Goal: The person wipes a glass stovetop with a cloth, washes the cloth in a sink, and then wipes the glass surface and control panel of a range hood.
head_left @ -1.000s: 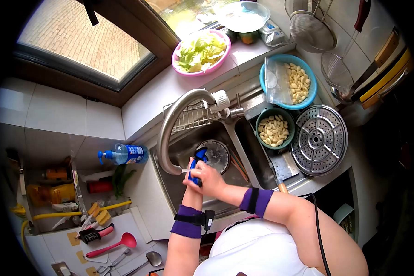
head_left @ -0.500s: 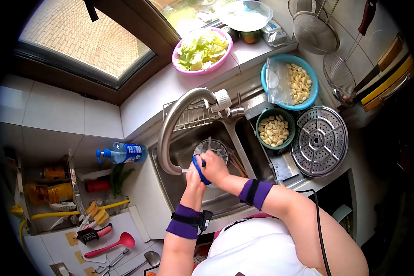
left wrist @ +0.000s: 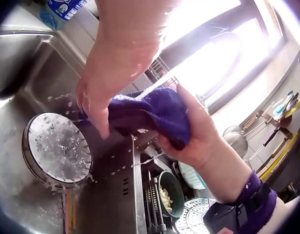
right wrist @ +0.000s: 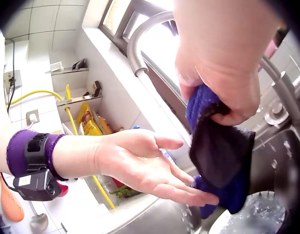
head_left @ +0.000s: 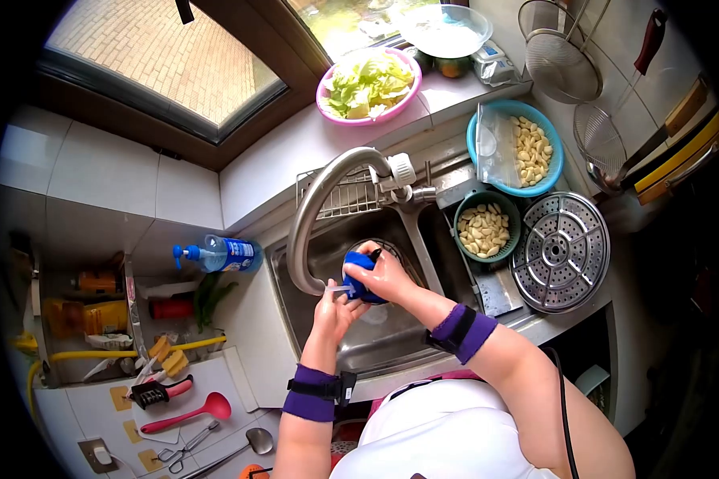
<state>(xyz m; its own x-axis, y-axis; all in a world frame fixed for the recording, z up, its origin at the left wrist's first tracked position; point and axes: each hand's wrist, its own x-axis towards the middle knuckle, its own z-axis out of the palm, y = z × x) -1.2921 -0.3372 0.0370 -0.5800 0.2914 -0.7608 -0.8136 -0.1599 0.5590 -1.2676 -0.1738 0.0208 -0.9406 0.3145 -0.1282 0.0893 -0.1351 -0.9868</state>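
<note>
Look, the right hand [right wrist: 220, 80] grips a blue-and-black cloth [right wrist: 220, 153], the left hand [right wrist: 140, 163] spreads palm-up at its lower end, and water [right wrist: 155, 92] pours from the curved faucet [right wrist: 135, 46]!

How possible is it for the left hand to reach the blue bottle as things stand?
Probably yes: the left hand grips nothing; the right hand holds the cloth. The blue bottle is just left of the sink; the tap curves close, but the way beside it looks free.

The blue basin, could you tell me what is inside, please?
In the head view, the blue basin shows pale cloves at right; clear plastic at left hides what lies beneath.
</note>
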